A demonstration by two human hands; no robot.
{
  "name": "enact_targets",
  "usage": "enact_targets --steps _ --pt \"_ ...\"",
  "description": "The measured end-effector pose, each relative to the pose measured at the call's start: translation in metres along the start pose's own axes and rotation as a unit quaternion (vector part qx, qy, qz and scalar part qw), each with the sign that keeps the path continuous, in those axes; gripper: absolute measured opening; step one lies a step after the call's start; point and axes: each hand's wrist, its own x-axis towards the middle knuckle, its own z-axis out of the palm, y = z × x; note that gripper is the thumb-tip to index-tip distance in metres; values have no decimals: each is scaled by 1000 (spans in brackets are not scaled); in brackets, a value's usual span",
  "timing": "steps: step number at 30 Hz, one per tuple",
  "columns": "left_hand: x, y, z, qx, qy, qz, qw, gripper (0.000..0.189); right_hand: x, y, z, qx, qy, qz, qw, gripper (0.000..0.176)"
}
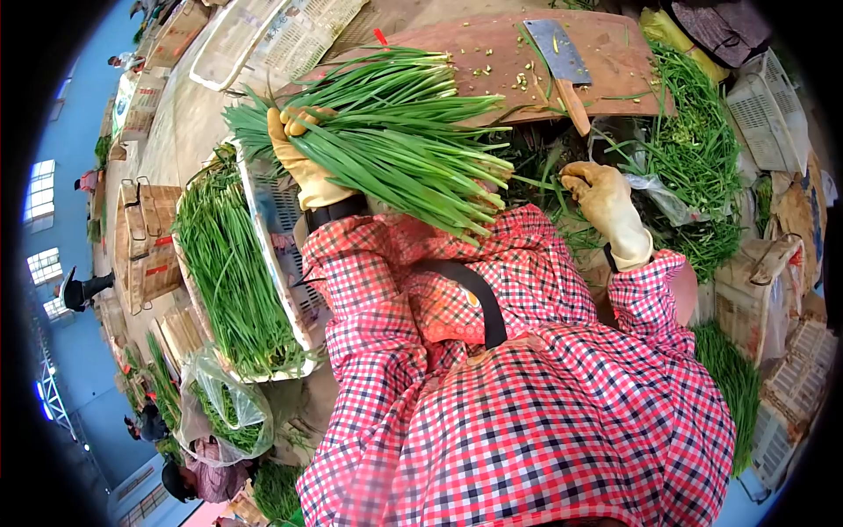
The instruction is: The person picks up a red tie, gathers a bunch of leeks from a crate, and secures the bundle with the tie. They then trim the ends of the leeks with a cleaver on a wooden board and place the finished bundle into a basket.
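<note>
My left hand (305, 162), in a yellowish glove, is closed around a bunch of long green garlic chives (399, 154). Their pale cut ends point to the right, above my lap. More chives (413, 66) lie behind it on the reddish-brown board (492, 39). My right hand (601, 202), gloved too, is off to the right with its fingers curled together. A thin green stalk runs up to its fingertips, but whatever is pinched there is mostly hidden. Just beyond this hand, a cleaver (562, 66) rests on the board, its wooden handle over the near edge.
A white crate (272, 255) full of chives stands at my left. Loose chive scraps (694, 140) and clear plastic pile up at right. Empty-looking plastic crates (290, 35) lie beyond the board. Other people (211, 474) are in the background at left.
</note>
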Motion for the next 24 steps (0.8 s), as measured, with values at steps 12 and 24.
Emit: enact_targets --steps 12,24 --pt "-9 27 -17 86 46 96 991 27 -12 56 24 1 -78 2 997 37" --pt "-14 16 -16 8 20 4 1000 23 28 -84 41 387 -81 -19 918 34"
